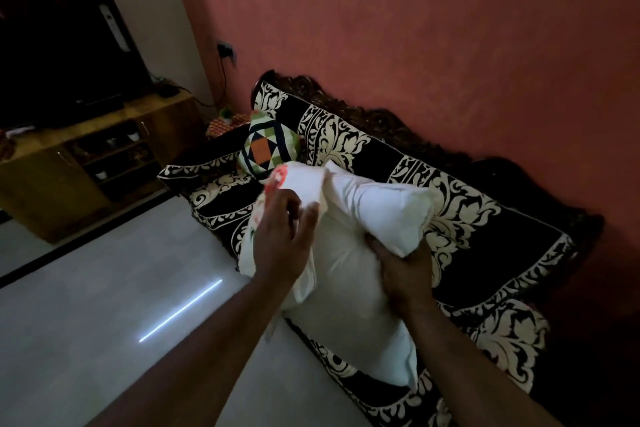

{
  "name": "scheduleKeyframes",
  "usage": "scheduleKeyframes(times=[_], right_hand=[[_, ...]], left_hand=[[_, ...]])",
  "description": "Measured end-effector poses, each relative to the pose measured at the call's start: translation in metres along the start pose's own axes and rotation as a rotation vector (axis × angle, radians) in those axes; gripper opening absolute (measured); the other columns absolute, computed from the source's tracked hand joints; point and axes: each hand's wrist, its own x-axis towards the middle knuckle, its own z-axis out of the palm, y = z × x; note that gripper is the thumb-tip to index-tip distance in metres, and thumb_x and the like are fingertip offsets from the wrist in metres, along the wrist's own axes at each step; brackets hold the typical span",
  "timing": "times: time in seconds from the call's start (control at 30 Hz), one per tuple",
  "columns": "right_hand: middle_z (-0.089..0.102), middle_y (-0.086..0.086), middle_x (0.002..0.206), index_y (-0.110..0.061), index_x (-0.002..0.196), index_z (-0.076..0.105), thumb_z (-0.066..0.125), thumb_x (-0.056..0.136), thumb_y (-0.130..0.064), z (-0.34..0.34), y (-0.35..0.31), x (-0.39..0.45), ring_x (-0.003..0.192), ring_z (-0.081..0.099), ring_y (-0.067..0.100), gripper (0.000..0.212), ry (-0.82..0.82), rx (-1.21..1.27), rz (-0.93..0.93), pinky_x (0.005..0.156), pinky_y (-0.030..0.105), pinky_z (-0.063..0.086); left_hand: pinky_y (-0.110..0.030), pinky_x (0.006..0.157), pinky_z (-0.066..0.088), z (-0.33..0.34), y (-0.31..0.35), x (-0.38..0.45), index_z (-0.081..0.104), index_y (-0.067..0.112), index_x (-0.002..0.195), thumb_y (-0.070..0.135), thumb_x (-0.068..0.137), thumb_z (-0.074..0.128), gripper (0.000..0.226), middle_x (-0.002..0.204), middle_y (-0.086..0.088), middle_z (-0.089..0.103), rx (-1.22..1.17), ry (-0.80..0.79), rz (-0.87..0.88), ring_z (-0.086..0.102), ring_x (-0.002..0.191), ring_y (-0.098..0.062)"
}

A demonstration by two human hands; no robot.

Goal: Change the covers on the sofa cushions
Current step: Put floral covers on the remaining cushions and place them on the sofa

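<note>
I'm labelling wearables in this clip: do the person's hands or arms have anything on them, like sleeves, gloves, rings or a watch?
Nothing visible. Both forearms are bare as far as the frame's bottom edge, no sleeves. The left hand and right hand wear no gloves; no watch, bangle or ring shows, though the dim light could hide a thin ring.

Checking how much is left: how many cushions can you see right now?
2. A white cushion gripped by both hands over the sofa's front edge, and a patterned cushion at its far end. Others may lie out of frame.
</note>
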Motion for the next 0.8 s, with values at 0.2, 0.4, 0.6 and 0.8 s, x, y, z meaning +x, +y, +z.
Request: scheduleKeyframes(times=[0.2, 0.4, 0.6, 0.8], right_hand=[[0.075, 0.001, 0.110, -0.009, 0.116, 0.069, 0.088, 0.072, -0.006, 0.006, -0.004, 0.001, 0.101, 0.072, 0.012, 0.048, 0.086, 0.202, 0.118, 0.086, 0.026, 0.057], [0.070, -0.016, 0.090, -0.023, 0.104, 0.058, 0.068, 0.088, -0.026, 0.012, -0.002, -0.010, 0.087, 0.063, 0.010, 0.019, 0.148, 0.051, 0.090, 0.096, 0.045, 0.053], [0.075, 0.007, 0.110, -0.008, 0.119, 0.066, 0.074, 0.089, -0.016, 0.013, -0.013, -0.003, 0.102, 0.072, 0.023, 0.032, 0.069, 0.309, 0.166, 0.094, 0.050, 0.058], [0.076, 0.009, 0.111, -0.009, 0.118, 0.070, 0.083, 0.077, -0.013, 0.006, -0.024, 0.012, 0.100, 0.073, 0.029, 0.043, 0.202, 0.537, 0.285, 0.081, 0.044, 0.061]], left_hand=[[-0.031, 0.069, 0.050, 0.005, -0.044, -0.013, 0.052, 0.028, 0.120, 0.040, 0.098, 0.059, 0.026, 0.099, 0.006, 0.065, 0.298, -0.265, -0.084, 0.064, 0.088, -0.018], [-0.020, 0.073, 0.043, 0.037, 0.023, -0.040, 0.066, 0.015, 0.113, 0.029, 0.097, 0.057, 0.023, 0.100, 0.005, 0.063, -0.182, -0.656, -0.151, 0.058, 0.090, -0.007], [-0.030, 0.063, 0.046, 0.040, 0.032, -0.051, 0.056, 0.025, 0.110, 0.050, 0.094, 0.051, 0.030, 0.078, -0.006, 0.067, 0.136, -0.276, 0.197, 0.064, 0.072, -0.022], [-0.026, 0.068, 0.043, 0.004, -0.033, -0.058, 0.058, 0.021, 0.112, 0.064, 0.087, 0.062, 0.049, 0.098, 0.001, 0.067, 0.422, -0.159, 0.244, 0.059, 0.088, -0.019]])
